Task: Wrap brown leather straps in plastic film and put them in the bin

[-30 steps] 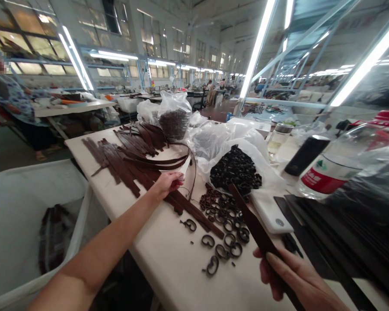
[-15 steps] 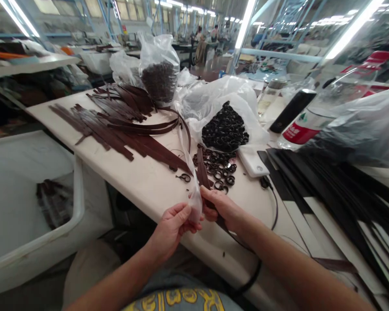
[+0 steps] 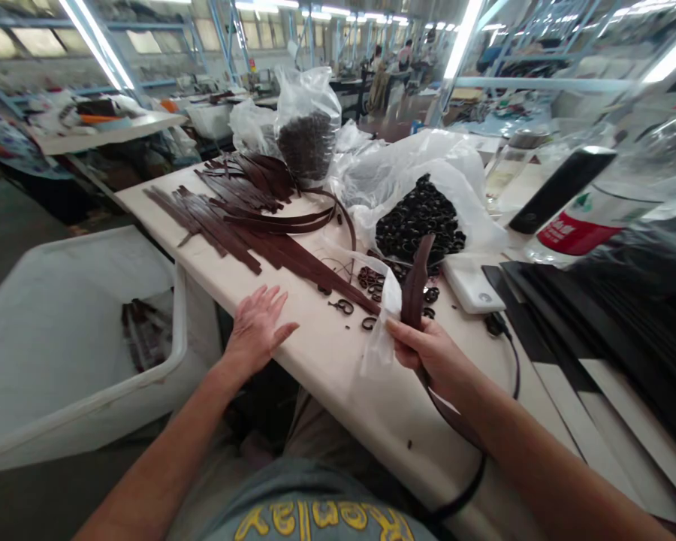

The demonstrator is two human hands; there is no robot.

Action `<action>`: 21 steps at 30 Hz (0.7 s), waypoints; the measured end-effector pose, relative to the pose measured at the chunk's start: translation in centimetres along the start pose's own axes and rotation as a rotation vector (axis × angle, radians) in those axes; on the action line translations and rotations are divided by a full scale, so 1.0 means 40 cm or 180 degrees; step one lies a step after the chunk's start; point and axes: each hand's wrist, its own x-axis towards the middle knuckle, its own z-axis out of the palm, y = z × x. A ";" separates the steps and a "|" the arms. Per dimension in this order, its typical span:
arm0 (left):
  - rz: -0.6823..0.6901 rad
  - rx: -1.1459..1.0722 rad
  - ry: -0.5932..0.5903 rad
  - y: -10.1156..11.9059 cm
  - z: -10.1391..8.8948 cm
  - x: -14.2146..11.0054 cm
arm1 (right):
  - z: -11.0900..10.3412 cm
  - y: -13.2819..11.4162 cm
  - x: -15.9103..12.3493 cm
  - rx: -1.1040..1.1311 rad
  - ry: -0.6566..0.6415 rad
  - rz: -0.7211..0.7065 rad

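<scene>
My right hand [image 3: 431, 352] is closed around a dark brown leather strap [image 3: 414, 289], whose end points up past the fingers. A thin white plastic strip [image 3: 380, 342] hangs beside the strap, pinched in the same hand. My left hand [image 3: 259, 330] is empty, fingers spread, over the table's front edge. Beyond it, brown straps [image 3: 285, 252] lie loosely piled on the tabletop [image 3: 225, 282]. Small dark rings [image 3: 345, 306] are scattered between the pile and my right hand. Behind them an opened plastic bag holds a heap of black rings [image 3: 417, 218].
A white bin [image 3: 177, 323] with wrapped brown pieces inside stands at the left. A white power bank [image 3: 473, 287] with a cable lies right of the rings. Black strips [image 3: 586, 330] cover the right side. A bottle [image 3: 583, 218] and a filled clear bag [image 3: 309, 139] stand farther back.
My left hand has let go of the plastic strip and moved left, opening. My right hand has lifted the strap's end and keeps the strip. The view has swung left.
</scene>
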 end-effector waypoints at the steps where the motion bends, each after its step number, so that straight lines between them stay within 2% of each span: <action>1: -0.0060 0.0286 -0.0149 -0.020 0.002 0.007 | 0.003 0.003 0.000 -0.0019 -0.0045 0.0025; 3: -0.0050 0.0633 -0.0392 -0.046 0.006 0.011 | 0.012 0.008 -0.001 -0.0097 -0.0106 0.0036; 4: -0.0064 0.0746 -0.0393 -0.055 0.007 0.010 | 0.017 0.008 -0.002 -0.0138 -0.0121 0.0023; 9: -0.0549 0.1095 0.0116 -0.095 -0.008 0.023 | 0.038 -0.014 0.002 -0.0295 -0.0230 -0.0022; 13: -0.0164 0.0816 -0.0068 -0.101 -0.029 0.062 | 0.059 -0.030 0.022 -0.0420 -0.0332 -0.0011; 16: -0.0165 0.0146 0.0195 -0.082 -0.057 0.078 | 0.083 -0.041 0.047 -0.0488 -0.0429 -0.0064; 18: -0.0367 -0.0789 0.0229 -0.053 -0.075 0.078 | 0.103 -0.048 0.067 -0.0544 -0.0468 -0.0100; 21: -0.0504 -0.2472 -0.0514 0.015 -0.082 0.071 | 0.136 -0.054 0.099 -0.0780 -0.0512 -0.0204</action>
